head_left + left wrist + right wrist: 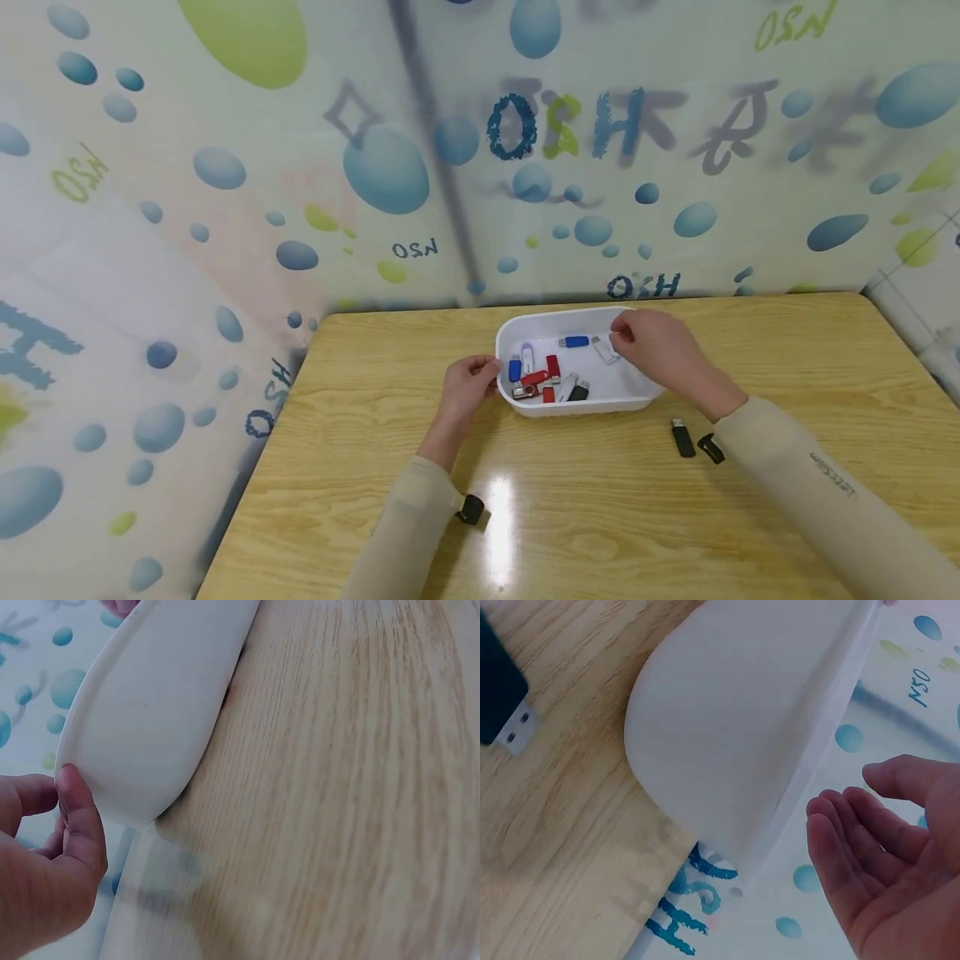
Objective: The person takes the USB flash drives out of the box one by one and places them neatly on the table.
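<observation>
Beige left sleeve (405, 525) nearest the lens, a person reaches up from the foot of the frame over a wood-grained table (585, 508), a black fitting (471, 509) jutting from the cuff. The left hand (467, 387) pinches the left rim of a white container (577, 408) between thumb and fingers. The container sits near the table's far edge, with a cluster of USB drives in its left half: a small blue drive (515, 369) by the left wall, a white-and-purple drive (528, 358) beside it, several red drives (553, 365) lying close together, then a silver-white drive (567, 387) and a black drive (579, 391) along the near wall. Farther right, a second blue drive (576, 342) lies near the far wall, followed by a white drive (604, 350) partly hidden by the right hand (663, 346). That hand is at the container's right end, fingers loosely curved and thumb apart from them, as the right wrist view shows. On the table below it rests a larger black drive (683, 439), metal plug pointing away from the person, just left of the right cuff's black fitting (711, 448). Dark lettering marks the right sleeve (802, 492). Behind, blue and green bubbles cover the backdrop (465, 242).
</observation>
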A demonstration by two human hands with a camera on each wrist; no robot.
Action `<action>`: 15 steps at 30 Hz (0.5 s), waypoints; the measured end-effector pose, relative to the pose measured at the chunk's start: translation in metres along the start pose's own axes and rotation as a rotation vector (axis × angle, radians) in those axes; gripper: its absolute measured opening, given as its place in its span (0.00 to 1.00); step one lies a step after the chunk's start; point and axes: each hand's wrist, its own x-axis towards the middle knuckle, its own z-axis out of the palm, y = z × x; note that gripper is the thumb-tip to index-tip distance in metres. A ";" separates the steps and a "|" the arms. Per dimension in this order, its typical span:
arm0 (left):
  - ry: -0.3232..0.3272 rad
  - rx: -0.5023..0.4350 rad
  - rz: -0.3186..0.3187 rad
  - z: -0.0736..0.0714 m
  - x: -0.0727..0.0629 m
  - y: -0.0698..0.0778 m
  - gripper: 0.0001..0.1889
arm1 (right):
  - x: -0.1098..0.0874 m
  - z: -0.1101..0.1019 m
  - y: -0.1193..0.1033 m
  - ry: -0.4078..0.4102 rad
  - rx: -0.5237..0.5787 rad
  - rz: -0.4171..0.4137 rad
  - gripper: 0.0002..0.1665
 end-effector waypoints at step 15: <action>-0.012 -0.014 0.007 0.000 0.001 -0.001 0.14 | 0.035 0.029 -0.003 -0.117 -0.007 0.004 0.12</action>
